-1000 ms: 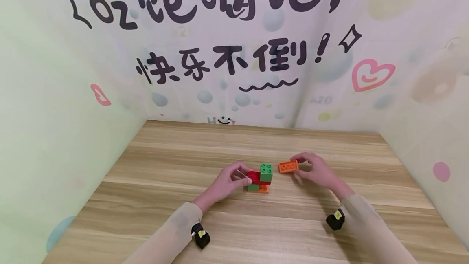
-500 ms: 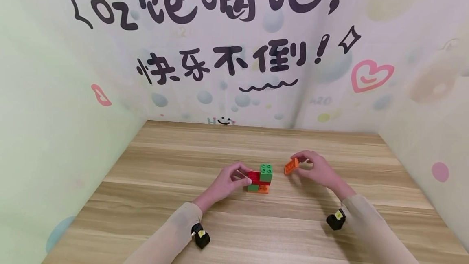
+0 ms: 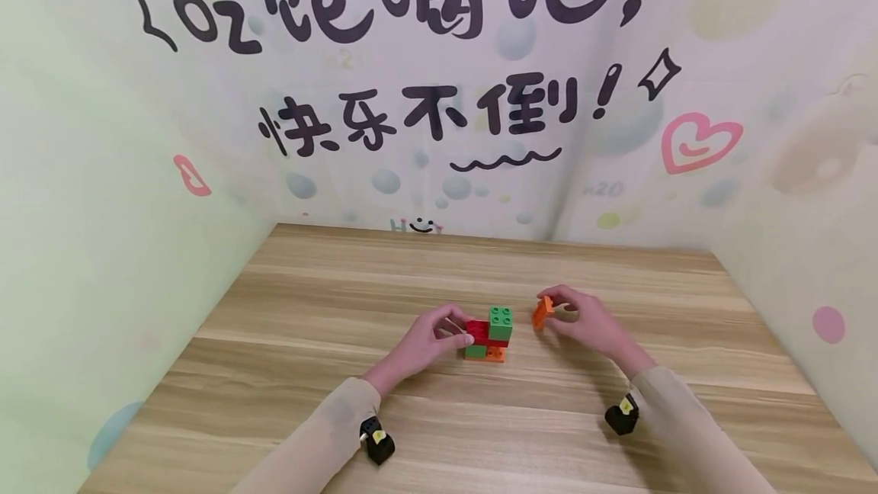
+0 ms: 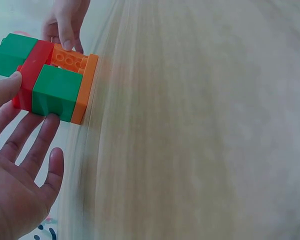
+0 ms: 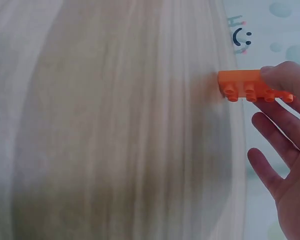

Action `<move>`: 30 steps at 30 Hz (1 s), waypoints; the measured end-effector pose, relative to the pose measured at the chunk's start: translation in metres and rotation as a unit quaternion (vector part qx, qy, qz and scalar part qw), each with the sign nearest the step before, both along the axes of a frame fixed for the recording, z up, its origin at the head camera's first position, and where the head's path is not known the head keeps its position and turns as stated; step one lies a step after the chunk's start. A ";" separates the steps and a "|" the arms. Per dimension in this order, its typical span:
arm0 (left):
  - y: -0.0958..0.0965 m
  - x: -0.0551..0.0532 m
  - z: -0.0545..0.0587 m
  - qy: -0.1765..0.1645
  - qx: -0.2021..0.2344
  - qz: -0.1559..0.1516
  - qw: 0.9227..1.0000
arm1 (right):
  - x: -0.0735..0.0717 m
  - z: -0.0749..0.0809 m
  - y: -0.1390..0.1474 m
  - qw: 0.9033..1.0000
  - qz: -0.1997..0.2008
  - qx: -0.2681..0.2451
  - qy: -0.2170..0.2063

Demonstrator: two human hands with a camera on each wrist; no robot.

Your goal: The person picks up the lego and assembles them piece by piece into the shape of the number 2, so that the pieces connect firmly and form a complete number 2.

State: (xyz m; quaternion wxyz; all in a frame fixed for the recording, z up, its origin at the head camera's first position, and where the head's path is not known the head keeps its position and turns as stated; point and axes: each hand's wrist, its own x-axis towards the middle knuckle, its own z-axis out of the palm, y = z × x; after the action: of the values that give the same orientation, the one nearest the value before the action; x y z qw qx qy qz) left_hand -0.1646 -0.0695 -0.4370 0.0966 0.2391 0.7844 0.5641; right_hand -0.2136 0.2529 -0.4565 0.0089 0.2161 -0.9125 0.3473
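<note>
A small stack of toy building bricks stands mid-table: an orange brick (image 4: 85,92) at the bottom, a green brick (image 4: 57,92) on it, a red brick (image 3: 478,330) across that, and another green brick (image 3: 500,322) on top at the right. My left hand (image 3: 421,341) pinches the red brick's left end between thumb and fingers. To the right of the stack, my right hand (image 3: 593,322) holds a separate orange brick (image 5: 240,77) by one end. That brick is on edge, its studs toward the hand and its hollow underside toward the stack.
The wood-grain table (image 3: 439,418) extends around both hands. A printed cloth wall (image 3: 411,197) closes off the back, and pale walls rise at both sides. A black wrist camera (image 3: 377,441) hangs under the left sleeve, another (image 3: 622,415) under the right.
The right hand has turned the loose orange brick from facing its underside to the head camera to standing edge-on, facing the stack. The left hand and the stack stay put.
</note>
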 end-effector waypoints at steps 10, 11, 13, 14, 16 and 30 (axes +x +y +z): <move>0.000 0.000 0.000 0.000 0.001 0.001 1.000 | -0.002 -0.006 -0.007 1.000 0.019 -0.011 -0.014; 0.000 0.000 0.000 0.000 0.001 0.002 1.000 | -0.002 -0.007 -0.007 1.000 0.020 -0.010 -0.017; 0.000 0.000 0.000 0.000 0.001 0.002 1.000 | -0.003 -0.009 -0.007 1.000 0.019 -0.007 -0.023; 0.000 0.000 0.000 0.001 0.001 0.003 1.000 | -0.002 -0.010 -0.007 1.000 0.018 -0.003 -0.025; 0.000 0.001 0.000 0.003 0.000 0.003 1.000 | -0.002 -0.011 -0.007 0.999 0.019 0.006 -0.026; 0.001 0.002 0.002 0.001 -0.004 0.004 1.000 | -0.002 -0.012 -0.005 0.999 0.031 0.016 -0.021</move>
State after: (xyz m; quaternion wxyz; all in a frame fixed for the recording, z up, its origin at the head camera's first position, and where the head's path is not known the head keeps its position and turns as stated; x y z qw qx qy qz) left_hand -0.1630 -0.0688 -0.4354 0.0945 0.2363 0.7876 0.5612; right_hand -0.2152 0.2483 -0.4687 -0.0248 0.2369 -0.9108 0.3371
